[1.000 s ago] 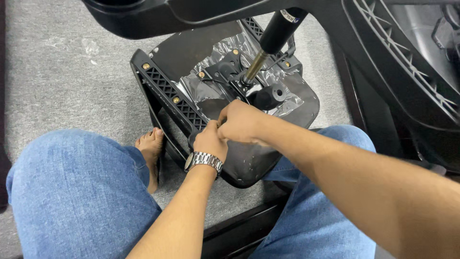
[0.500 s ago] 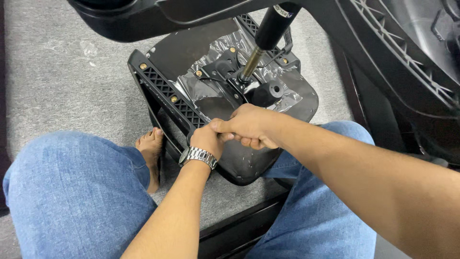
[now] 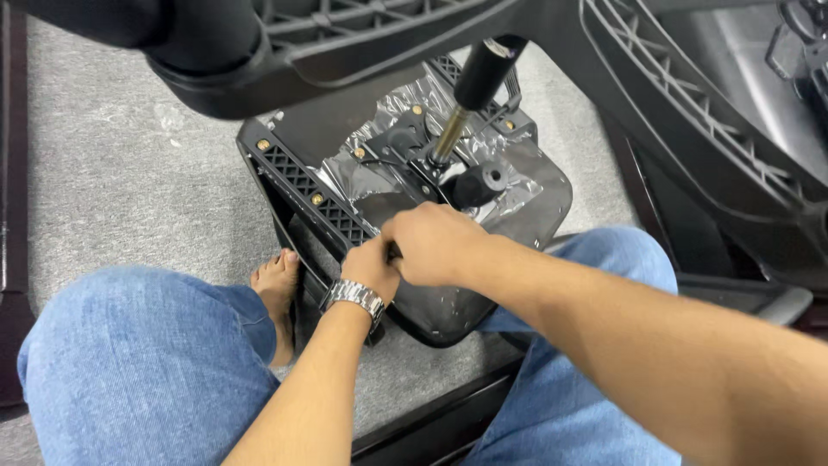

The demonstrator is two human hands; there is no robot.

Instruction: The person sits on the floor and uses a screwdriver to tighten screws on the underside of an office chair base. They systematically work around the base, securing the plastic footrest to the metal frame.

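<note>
A black plastic chair seat (image 3: 302, 185) lies upside down on the floor between my legs, partly wrapped in clear film (image 3: 509, 185). Its metal mechanism (image 3: 414, 151) carries a gas cylinder (image 3: 470, 95) that points up. My left hand (image 3: 371, 267), with a metal watch on the wrist, grips the seat's near edge. My right hand (image 3: 435, 242) is closed right beside it, over the same edge, touching the left hand. What the fingers pinch is hidden.
A large black chair back or frame (image 3: 707, 129) looms across the top and right. Grey carpet (image 3: 129, 190) lies to the left. My bare foot (image 3: 276, 285) rests by the seat. A dark wooden edge (image 3: 431, 423) runs under my knees.
The view has shifted, so the seat sits lower and more to the right. Both hands have stayed together on the seat's near edge; the right hand has closed more over the left.
</note>
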